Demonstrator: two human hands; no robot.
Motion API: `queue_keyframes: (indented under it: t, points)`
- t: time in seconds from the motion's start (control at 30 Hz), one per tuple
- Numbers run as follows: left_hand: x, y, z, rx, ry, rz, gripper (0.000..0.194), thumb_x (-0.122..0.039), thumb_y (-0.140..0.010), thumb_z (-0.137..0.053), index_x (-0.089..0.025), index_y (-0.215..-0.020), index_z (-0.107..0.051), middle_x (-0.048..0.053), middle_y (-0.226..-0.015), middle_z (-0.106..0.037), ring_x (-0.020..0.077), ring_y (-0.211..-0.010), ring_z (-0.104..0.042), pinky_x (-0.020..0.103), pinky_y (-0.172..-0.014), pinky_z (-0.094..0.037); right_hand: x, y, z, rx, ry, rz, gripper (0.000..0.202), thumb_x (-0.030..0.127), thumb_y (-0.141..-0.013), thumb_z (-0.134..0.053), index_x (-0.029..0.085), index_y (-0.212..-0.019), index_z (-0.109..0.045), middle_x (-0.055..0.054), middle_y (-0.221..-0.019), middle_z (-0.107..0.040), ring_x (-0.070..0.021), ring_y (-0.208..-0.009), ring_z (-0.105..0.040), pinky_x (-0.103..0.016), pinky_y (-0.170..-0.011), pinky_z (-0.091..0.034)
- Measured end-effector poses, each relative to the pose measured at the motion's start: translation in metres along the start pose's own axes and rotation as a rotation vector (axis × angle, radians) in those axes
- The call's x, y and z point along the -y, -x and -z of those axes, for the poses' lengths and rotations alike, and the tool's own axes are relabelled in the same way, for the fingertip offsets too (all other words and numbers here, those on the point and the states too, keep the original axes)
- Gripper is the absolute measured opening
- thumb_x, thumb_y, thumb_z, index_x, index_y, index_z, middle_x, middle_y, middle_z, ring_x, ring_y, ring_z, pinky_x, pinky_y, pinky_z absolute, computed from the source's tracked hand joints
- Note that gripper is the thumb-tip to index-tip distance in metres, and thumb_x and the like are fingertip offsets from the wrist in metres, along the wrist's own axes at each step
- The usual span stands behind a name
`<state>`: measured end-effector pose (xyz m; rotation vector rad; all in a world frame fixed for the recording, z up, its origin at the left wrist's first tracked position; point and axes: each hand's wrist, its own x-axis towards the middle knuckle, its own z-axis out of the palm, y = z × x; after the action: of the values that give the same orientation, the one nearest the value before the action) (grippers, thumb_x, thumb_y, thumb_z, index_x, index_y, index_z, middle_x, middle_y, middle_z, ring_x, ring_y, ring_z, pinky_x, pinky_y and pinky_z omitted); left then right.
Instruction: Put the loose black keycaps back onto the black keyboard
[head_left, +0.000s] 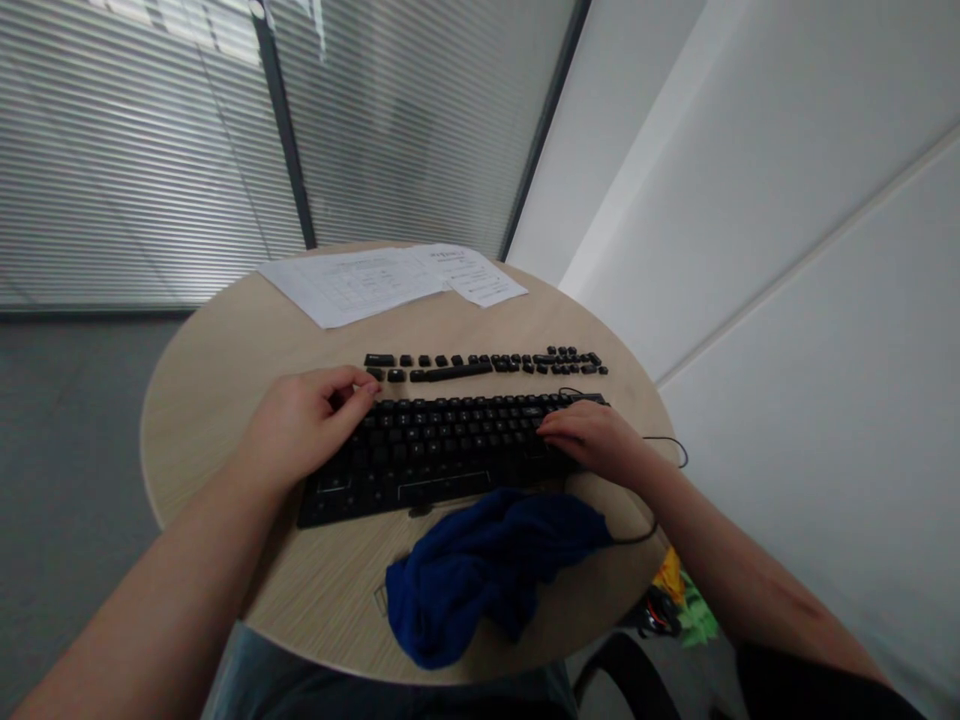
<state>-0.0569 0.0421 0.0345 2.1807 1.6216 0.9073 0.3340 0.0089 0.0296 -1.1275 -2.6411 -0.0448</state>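
Left hand [306, 418], fingertips together, sits beside loose keys [459, 372], likely rowed for order; right hand [595, 437], grip unclear, touches keyboard [450, 436].

Matt black plastic rectangular keyboard [442, 440] here, crumpled blue cloth [487, 570] before it, smooth wood-grained round tan table [217, 390] beneath!

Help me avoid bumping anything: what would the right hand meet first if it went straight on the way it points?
Probably the keyboard: the right hand points leftward across it. Depth is unclear, so it may already touch it or pass just above.
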Motion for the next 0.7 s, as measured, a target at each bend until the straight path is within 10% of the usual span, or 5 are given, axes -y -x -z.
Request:
queue_keyframes:
  t: [0.33,0.7]
  points:
    - [-0.003,0.002,0.004,0.044,-0.012,0.006,0.039,-0.05,-0.09,-0.048,-0.022,-0.096,-0.074,-0.001,-0.076,-0.072,0.0159,-0.066,-0.059,0.029,-0.067,-0.042,-0.004,0.0,0.003,0.005,-0.014,-0.103,0.021,0.022,-0.095,-0.061,0.026,-0.109,-0.077,-0.002,-0.109,-0.076,-0.0167,-0.102,-0.072,-0.031,-0.093,-0.057]
    - [0.004,0.001,0.0,0.01,-0.075,-0.033,0.045,-0.053,-0.09,-0.044,-0.02,-0.095,-0.075,0.003,-0.079,-0.074,0.0203,-0.067,-0.064,0.032,-0.065,-0.044,-0.002,0.032,-0.002,-0.355,-0.167,-0.325,0.041,0.027,-0.091,-0.058,0.024,-0.131,-0.066,-0.004,-0.094,-0.07,-0.0147,-0.086,-0.067,-0.029,-0.082,-0.058]
